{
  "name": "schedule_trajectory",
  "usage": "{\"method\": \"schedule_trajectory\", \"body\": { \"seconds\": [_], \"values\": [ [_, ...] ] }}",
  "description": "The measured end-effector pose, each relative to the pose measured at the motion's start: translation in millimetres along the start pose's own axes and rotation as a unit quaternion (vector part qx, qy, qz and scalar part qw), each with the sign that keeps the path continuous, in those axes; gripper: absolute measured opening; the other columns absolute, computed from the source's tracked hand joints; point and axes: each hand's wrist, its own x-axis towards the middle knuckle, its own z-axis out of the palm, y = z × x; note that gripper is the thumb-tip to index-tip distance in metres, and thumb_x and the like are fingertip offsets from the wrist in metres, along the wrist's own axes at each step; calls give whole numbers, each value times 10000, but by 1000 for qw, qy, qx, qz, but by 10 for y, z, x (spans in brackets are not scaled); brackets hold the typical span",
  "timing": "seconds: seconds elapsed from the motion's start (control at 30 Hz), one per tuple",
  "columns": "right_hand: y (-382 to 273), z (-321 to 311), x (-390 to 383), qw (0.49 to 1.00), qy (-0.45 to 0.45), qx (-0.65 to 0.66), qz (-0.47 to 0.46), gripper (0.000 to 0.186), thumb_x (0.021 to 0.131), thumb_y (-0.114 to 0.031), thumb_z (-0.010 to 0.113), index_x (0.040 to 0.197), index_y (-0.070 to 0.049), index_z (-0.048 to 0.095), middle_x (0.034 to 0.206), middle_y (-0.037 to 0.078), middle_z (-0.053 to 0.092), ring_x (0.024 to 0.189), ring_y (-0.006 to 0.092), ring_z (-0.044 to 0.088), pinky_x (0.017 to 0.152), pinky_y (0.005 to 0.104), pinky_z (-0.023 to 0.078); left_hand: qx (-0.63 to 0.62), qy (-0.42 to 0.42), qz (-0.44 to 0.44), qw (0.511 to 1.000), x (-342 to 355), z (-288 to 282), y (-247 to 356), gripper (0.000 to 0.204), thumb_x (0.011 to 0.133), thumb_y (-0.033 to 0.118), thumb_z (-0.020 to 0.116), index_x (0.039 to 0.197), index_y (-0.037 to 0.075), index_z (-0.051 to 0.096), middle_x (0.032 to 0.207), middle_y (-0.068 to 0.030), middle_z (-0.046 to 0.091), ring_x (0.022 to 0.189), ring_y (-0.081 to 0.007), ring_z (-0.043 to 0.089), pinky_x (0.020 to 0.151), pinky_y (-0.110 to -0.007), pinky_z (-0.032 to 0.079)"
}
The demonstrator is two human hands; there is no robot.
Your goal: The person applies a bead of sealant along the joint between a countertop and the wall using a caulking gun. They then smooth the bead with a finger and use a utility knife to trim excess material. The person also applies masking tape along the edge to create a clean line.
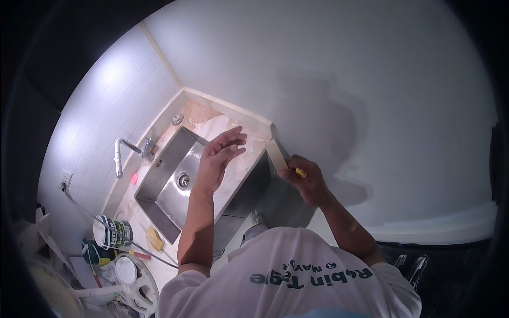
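Observation:
My left hand (217, 159) is raised over the right side of the steel sink (164, 191) and pale marbled counter (252, 135), fingers apart and holding nothing. My right hand (307, 180) grips a small yellow tool (300, 173), mostly hidden in my fingers, at the counter's right end. My right thumb and fingers also meet a pale beige strip (274, 155) running down from the corner of the backsplash (228, 104); whether I hold it or only touch it, I cannot tell.
At left are a chrome faucet (132, 148), pink object (134, 178), cabled socket (67, 177), paint bucket (113, 231), yellow sponge-like object (155, 239), cluttered tools and a fan (53, 281). A white wall (413, 116) rises right; dark covering (440, 275) lies lower right.

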Motion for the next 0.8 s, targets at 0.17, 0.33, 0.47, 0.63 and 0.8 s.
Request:
{"method": "schedule_trajectory", "body": {
  "seconds": [0.17,0.33,0.47,0.63,0.8],
  "values": [
    [10,312,653,999,-29,9,-21,162,976,-79,719,1107,14,741,918,25,593,806,107,524,722,286,431,161,5,25,987,172,-94,432,507,932,85,736,1411,-15,604,1339,-109,655,1277,-210,585,1078,-358,501],
    [124,673,1299,995,-74,-25,-62,202,981,-79,719,1165,1,744,902,24,584,797,120,519,714,305,435,232,50,84,968,475,-524,614,255,911,16,791,1158,-22,735,1243,-93,665,1120,-159,664,990,-302,551],
    [134,1005,1797,990,-81,-33,-109,207,1002,-134,708,1161,-4,740,885,69,597,788,174,555,722,345,457,261,92,54,959,654,-947,825,132,909,-20,783,1039,-22,758,1111,-66,685,1027,-133,673,907,-283,559],
    [10,1338,2694,989,-79,-36,-119,265,993,-225,732,1132,0,721,894,135,650,803,235,601,751,372,481,361,179,112,908,1132,-1458,1247,82,932,-55,712,997,-20,746,993,-53,733,912,-120,655,823,-274,529],
    [0,1741,3709,958,43,-105,-265,238,970,-256,751,1028,-29,707,944,137,695,912,300,641,805,403,507,496,236,155,821,1796,-1953,1912,122,953,-53,671,1036,-19,753,969,-53,746,857,-118,652,800,-276,549]
  ]
}}
